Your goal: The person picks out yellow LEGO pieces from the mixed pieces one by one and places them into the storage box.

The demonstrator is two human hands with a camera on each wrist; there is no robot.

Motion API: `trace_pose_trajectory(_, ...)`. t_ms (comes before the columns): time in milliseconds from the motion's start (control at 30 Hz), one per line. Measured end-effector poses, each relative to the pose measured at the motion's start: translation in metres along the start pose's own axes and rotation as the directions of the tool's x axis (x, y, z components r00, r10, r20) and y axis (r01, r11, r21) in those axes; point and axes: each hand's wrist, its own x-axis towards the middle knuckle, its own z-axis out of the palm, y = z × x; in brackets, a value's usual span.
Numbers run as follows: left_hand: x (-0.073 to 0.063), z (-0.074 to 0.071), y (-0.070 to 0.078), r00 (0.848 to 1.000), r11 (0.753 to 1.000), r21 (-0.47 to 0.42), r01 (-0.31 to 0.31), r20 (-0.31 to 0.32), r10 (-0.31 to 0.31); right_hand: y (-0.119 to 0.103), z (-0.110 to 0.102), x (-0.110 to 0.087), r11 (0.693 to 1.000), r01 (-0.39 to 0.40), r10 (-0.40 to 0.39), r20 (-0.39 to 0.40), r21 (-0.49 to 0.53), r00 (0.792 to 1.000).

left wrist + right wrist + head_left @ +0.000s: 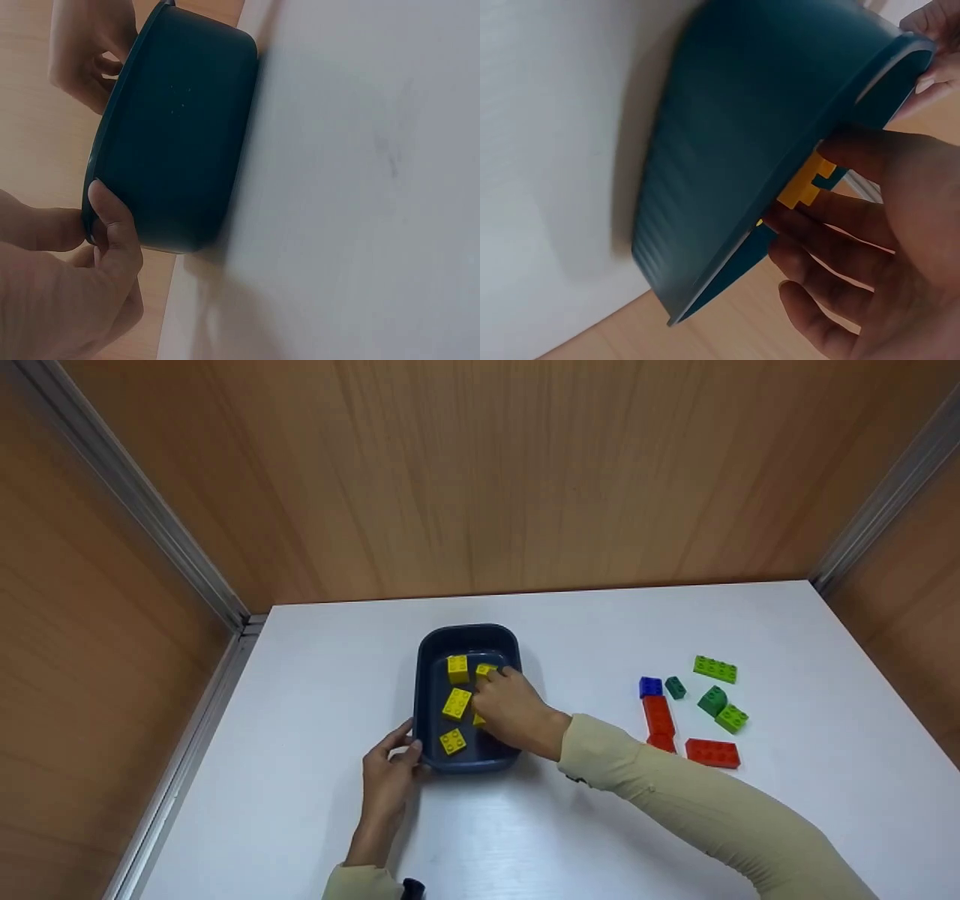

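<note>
A dark blue plastic tray (469,766) stands on the white table with several yellow building bricks (457,704) inside. My left hand (388,772) pinches its near left corner; in the left wrist view the thumb (112,206) lies along the outer wall just under the rim. Over the tray's right side reaches my right hand (517,711), its fingers down inside. The right wrist view has a yellow brick (804,182) between that hand's thumb and fingers, partly covered by the rim. The hand hides part of the bricks below it in the head view.
Right of the tray lie a blue brick (651,687), red bricks (658,715), another red brick (712,753), dark green bricks (712,700) and light green bricks (715,669). The right sleeve (675,787) passes in front of them. A wooden panel (480,480) rises behind the table.
</note>
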Motion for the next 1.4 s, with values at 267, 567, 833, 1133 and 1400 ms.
trace_pose_trajectory(267, 0.001, 0.001, 0.002, 1.0, 1.0, -0.002, 0.003, -0.001, -0.003, -0.005, -0.001, 0.007, 1.0, 0.01, -0.011, 0.059, 0.015, 0.998)
trace_pose_trajectory(567, 0.001, 0.001, 0.002, 0.999, 0.999, -0.007, -0.032, 0.009, 0.032, -0.005, 0.001, 0.01, 1.0, 0.003, -0.005, 0.08, 0.019, 0.997)
trace_pose_trajectory(833, 0.001, 0.001, 0.001, 1.0, 1.0, -0.013, -0.028, 0.012, 0.028, -0.009, 0.002, 0.012, 0.999, -0.001, -0.005, 0.117, 0.047, 0.993)
trace_pose_trajectory(1133, 0.0, 0.001, 0.001, 1.0, 1.0, -0.02, -0.011, 0.011, 0.011, -0.014, 0.006, 0.013, 1.0, -0.005, 0.003, 0.176, 0.015, 0.984)
trace_pose_trajectory(1400, 0.0, -0.001, 0.0, 1.0, 1.0, -0.019, -0.004, 0.01, 0.004, -0.011, -0.002, 0.013, 0.999, -0.006, -0.003, 0.156, 0.052, 0.988)
